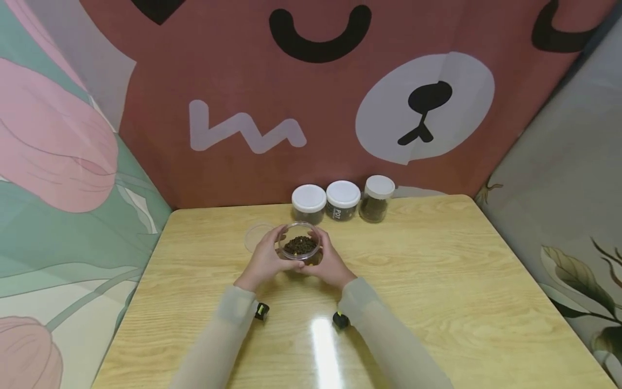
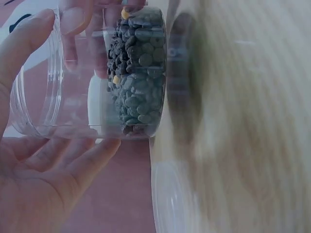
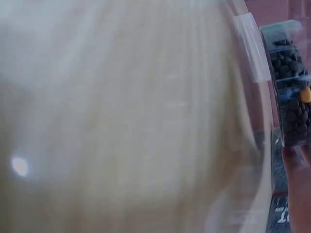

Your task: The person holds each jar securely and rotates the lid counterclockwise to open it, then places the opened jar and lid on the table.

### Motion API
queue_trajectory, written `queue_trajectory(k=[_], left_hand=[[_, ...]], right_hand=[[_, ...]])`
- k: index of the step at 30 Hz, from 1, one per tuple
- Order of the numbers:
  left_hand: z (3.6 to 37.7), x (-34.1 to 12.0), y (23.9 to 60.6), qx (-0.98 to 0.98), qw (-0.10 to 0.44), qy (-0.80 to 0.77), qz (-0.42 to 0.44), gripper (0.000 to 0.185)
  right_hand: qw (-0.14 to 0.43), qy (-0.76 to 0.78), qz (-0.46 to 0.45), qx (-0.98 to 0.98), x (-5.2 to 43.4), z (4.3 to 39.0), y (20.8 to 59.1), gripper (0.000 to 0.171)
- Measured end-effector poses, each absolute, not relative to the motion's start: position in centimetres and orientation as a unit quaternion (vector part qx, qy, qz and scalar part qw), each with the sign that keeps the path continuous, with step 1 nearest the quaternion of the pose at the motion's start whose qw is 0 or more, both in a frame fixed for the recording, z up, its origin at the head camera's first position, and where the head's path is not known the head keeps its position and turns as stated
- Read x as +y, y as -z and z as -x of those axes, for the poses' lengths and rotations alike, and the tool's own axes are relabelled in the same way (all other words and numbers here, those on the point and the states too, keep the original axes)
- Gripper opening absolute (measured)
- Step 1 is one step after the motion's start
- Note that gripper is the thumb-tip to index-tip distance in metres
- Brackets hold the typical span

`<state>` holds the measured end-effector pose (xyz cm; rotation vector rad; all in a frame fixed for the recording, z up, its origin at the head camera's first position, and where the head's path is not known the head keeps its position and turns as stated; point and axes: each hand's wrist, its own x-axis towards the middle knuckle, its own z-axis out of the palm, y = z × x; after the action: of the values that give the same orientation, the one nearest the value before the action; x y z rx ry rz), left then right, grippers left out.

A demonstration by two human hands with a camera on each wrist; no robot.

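Open clear jar (image 1: pixel 300 247) of dark pellets, centre frame: left hand (image 1: pixel 264 262) and right hand (image 1: pixel 330 263) clasp its sides; tilting risks spilling pellets, lid off

Table: light wooden table (image 1: pixel 437 281) with a rounded far-right corner; a bright glare patch near the front edge.
Far wall: reddish-brown cartoon bear cloth (image 1: pixel 233 81).
Left side: teal cloth with pink tulips (image 1: pixel 53 162).
Right side: grey cloth with leaf prints (image 1: pixel 568 178).
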<state>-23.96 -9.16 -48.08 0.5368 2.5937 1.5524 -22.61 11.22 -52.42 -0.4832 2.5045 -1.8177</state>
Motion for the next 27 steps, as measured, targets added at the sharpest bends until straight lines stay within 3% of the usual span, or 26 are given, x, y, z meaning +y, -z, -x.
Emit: queue_trajectory(k=[8,17,27], left_hand=[[25.9,-10.4,47.3,0.835,0.036,-0.520,-0.175,0.106],[27.4,-11.6,47.0,0.831,0.026,-0.529,-0.169,0.106],[28.7,-12.1,47.2,0.821,0.036,-0.551,-0.147,0.106]], right_hand=[[-0.053,0.567,0.167,0.805,10.0,24.9,51.2,0.107],[-0.055,0.518,0.147,0.841,8.5,26.1,50.4,0.109],[-0.052,0.523,0.130,0.841,7.2,27.7,49.7,0.098]])
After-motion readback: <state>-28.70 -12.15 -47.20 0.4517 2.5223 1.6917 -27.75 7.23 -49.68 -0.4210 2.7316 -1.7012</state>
